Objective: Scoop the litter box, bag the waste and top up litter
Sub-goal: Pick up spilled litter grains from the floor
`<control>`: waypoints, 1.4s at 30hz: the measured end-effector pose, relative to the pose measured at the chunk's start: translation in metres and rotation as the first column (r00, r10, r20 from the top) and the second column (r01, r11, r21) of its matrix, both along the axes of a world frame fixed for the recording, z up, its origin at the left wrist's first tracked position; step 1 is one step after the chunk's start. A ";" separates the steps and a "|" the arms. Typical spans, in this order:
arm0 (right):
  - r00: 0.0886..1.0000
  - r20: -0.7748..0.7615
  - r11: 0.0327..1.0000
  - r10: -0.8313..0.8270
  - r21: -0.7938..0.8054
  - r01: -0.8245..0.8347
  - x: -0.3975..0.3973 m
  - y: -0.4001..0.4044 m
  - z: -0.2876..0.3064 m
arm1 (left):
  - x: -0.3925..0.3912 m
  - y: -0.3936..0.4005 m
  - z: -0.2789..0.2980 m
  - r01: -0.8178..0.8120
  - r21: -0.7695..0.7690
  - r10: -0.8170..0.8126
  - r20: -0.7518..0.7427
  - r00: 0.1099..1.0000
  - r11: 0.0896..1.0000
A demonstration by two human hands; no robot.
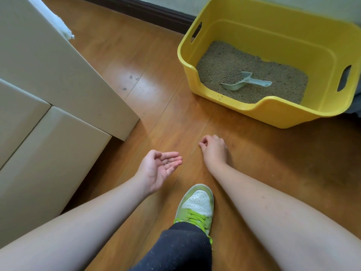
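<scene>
1. The left hand [160,169] lies palm up and cupped just above the wooden floor [136,85], at about 7 o'clock from the frame's centre. Its fingers are relaxed and nearly straight, and a few tiny grains [168,163] rest on them.
2. The right hand [214,148] is palm down at about 5 o'clock from centre, its fingertips drawn together against the floor in a pinch. Whether anything sits between them cannot be told.
3. The yellow litter box [283,118] stands on the floor at 2 o'clock, well apart from both hands, its low entry side facing the person.
4. Grey-brown litter [234,63] covers its bottom, and a pale blue-grey scoop [244,83] lies on the litter, bowl toward 8 o'clock, handle toward 3 o'clock.
5. A green and white sneaker [197,204] with bright green laces is planted at 6 o'clock between the forearms, dark trouser cloth above it.
6. Cream cabinet panels [48,75] fill the 9 o'clock side.
7. A few dark specks [132,78] mark the floor at 11 o'clock.
</scene>
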State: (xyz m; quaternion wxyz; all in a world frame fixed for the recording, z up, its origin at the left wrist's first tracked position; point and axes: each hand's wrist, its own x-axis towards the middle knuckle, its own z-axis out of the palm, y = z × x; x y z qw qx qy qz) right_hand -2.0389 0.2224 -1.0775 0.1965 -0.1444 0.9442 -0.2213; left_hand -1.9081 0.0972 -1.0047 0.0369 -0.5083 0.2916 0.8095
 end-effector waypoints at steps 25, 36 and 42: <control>0.218 0.929 -0.035 -0.299 -0.239 0.970 -0.065 0.153 0.025 | -0.109 0.090 0.020 0.274 0.087 -0.264 -0.111 0.958 0.958; 0.899 0.120 0.884 -0.422 -0.167 0.437 -0.102 0.142 0.001 | -0.095 0.067 0.018 0.261 0.059 -0.255 -0.081 0.963 0.964; 0.901 0.105 0.895 -0.422 -0.109 0.432 -0.109 0.132 -0.009 | -0.094 0.056 0.023 0.252 0.084 -0.243 -0.102 0.965 0.964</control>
